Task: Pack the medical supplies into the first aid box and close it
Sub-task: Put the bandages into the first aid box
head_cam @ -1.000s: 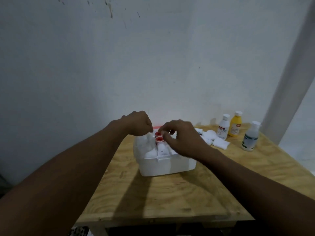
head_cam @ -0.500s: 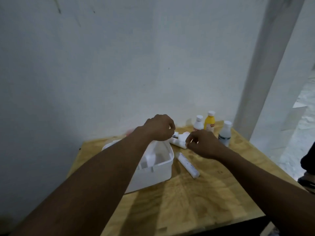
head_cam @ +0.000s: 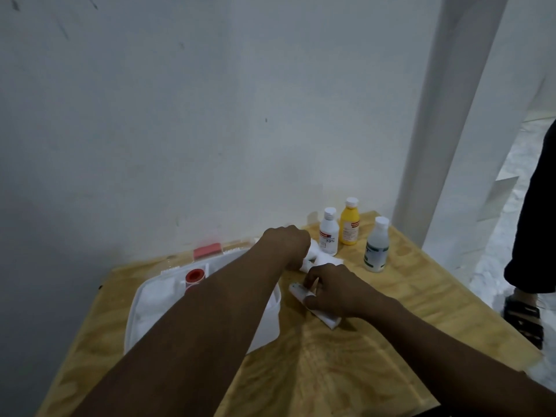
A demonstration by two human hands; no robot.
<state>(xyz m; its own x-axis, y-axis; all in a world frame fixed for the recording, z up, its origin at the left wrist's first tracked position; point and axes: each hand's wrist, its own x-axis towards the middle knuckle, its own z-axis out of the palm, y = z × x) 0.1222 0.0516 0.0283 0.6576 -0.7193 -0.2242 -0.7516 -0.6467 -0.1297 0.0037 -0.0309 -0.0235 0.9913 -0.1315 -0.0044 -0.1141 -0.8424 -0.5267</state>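
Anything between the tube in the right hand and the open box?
Yes: the left forearm crosses over the box's right side, toward the gauze. Nothing else shows between tube and box.

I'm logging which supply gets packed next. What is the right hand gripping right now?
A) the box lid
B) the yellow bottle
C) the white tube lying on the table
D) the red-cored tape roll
C: the right hand curls its grip round the white tube lying on the table beside the box. The yellow bottle stands untouched at the back, and the tape roll sits in the box.
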